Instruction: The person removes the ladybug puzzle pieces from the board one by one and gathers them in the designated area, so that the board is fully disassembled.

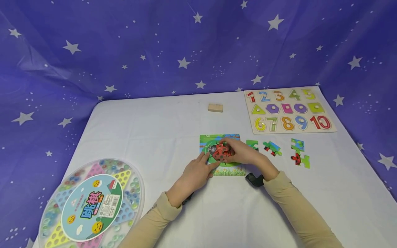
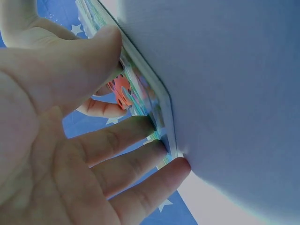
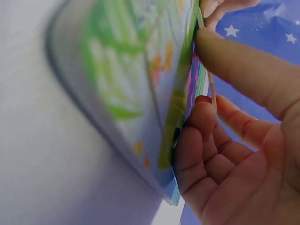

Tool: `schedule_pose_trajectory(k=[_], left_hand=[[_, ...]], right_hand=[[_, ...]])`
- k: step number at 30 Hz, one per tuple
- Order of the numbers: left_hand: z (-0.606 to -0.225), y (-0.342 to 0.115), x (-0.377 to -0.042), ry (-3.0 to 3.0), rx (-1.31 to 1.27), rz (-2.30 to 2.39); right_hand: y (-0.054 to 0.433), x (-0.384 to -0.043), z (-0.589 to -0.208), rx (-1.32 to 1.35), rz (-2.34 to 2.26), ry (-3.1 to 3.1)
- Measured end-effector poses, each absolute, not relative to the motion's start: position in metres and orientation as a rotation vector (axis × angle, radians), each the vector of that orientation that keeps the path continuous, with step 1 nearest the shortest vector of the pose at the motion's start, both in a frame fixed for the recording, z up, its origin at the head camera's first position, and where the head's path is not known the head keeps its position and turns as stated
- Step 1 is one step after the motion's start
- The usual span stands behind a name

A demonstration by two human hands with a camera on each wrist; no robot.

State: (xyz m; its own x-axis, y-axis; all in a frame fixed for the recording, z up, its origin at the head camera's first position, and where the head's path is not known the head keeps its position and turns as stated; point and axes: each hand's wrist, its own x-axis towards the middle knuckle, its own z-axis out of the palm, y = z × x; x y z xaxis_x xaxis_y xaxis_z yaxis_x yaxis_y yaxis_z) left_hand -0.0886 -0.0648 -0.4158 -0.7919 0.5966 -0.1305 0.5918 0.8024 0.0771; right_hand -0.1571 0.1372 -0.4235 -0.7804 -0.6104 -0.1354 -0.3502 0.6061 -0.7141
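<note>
A picture puzzle board with grass along its near edge lies mid-table, a red, black-spotted ladybug picture at its middle. My left hand rests at the board's left side. Its fairly straight fingertips touch the board's edge in the left wrist view. Over the right half of the ladybug, my right hand pinches a thin puzzle piece, seen edge-on in the right wrist view. The fingers hide most of that piece's face. Loose puzzle pieces lie right of the board.
A number-and-shape peg board is at the back right. A small wooden block lies behind the puzzle. A round Chinese checkers box with marbles fills the front left. A black object sits by the right wrist.
</note>
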Motion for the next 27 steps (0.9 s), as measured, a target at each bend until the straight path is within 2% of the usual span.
schedule_pose_trajectory(k=[14,20,27], left_hand=[[-0.416,-0.064,-0.088,2.833,0.923,0.061],[-0.418,-0.065,-0.088,2.853,0.934,0.083],[-0.419,-0.065,-0.088,2.875,0.944,0.094]], right_hand=[[0.167,-0.157,-0.418,-0.672,-1.21,2.36],[0.207,-0.151,-0.413,-0.579,-1.311,2.357],[0.266,-0.129,-0.409,-0.432,-1.223,2.468]])
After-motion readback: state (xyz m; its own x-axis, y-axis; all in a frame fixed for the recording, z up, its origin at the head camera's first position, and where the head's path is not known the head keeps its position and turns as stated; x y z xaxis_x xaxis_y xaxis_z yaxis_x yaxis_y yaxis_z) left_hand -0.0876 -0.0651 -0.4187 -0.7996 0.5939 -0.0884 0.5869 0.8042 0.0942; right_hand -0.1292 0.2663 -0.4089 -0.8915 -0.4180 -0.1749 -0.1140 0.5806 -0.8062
